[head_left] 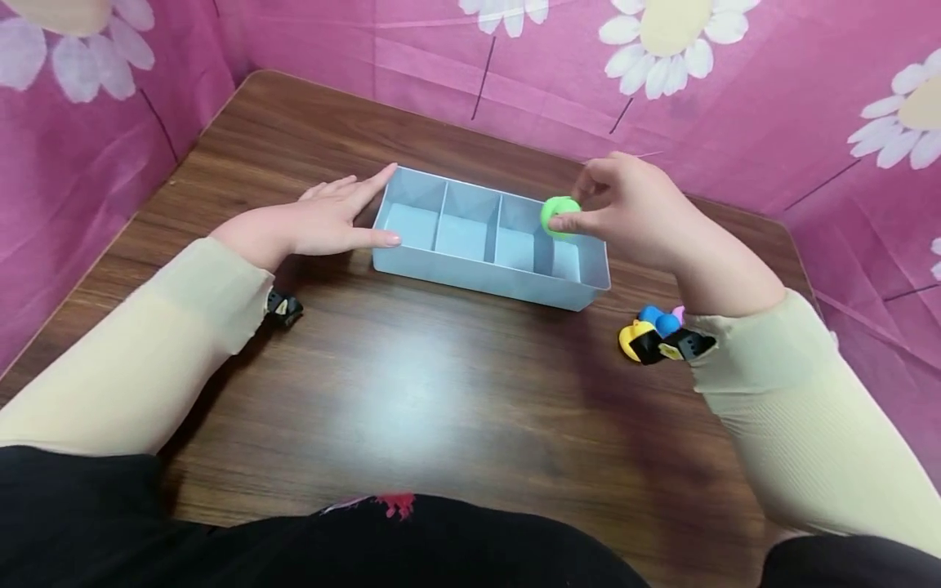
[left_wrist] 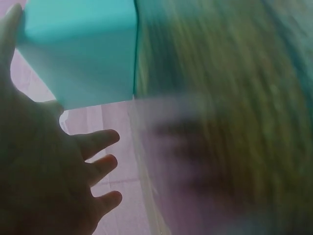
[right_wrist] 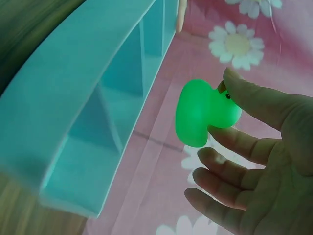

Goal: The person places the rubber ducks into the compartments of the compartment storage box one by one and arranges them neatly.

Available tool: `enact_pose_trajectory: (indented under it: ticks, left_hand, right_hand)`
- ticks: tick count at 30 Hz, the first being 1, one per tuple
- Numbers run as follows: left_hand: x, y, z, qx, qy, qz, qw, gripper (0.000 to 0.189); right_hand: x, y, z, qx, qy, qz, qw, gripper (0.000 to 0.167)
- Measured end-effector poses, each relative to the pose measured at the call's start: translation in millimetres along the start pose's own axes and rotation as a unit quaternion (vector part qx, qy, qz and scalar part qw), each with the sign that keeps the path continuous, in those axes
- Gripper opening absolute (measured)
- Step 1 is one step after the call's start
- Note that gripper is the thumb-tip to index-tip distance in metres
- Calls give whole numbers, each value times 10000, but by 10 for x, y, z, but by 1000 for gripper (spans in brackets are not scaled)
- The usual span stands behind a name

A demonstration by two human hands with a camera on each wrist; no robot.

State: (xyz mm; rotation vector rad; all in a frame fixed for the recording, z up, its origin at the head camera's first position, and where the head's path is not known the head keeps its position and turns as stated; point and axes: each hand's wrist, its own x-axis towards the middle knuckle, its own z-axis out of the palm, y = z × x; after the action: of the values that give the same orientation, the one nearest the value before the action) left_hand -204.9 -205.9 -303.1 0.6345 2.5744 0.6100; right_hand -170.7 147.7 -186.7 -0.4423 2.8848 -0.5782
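Note:
A light blue box with dividers lies lengthwise on the table. My left hand is at its left end, fingers spread and straight, thumb at the front rim and index finger at the back corner. In the left wrist view that hand shows beside the box's end wall. Over the right end of the box, my right hand pinches a green rubber duck between thumb and index finger. The right wrist view shows the green duck by its head, the other fingers loosely extended below.
Small toys, one yellow, one blue and one pink, lie close together near the right wrist, partly hidden by its black wrist camera. Pink cloth with daisies hangs behind the brown wooden table.

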Motion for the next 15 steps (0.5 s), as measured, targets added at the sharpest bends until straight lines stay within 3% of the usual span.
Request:
enact_pose_trajectory:
  ticks: [6, 15]
  left_hand:
    - [-25, -2, -14, -78, 62, -111, 9999, 99]
    - [-37, -14, -5, -133, -10, -148, 9998, 101]
  right_hand:
    - [223, -275, 67, -224, -295, -242, 9990, 43]
    - [412, -443, 177, -216, -473, -421, 9978, 39]
